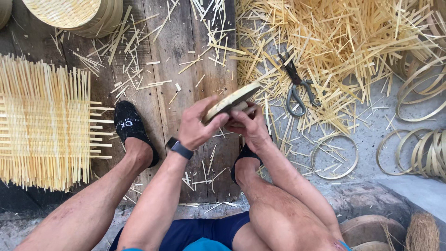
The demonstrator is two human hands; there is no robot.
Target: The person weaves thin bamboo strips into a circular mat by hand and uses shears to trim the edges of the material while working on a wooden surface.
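We see the left hand [197,128] and right hand [248,124] both clamped on a round woven bamboo tray [231,100], held edge-on above the wooden planks [176,51]. Its long axis tilts up toward the shears [295,88] at upper right. The right fingertips seem tucked beneath, partly hidden.
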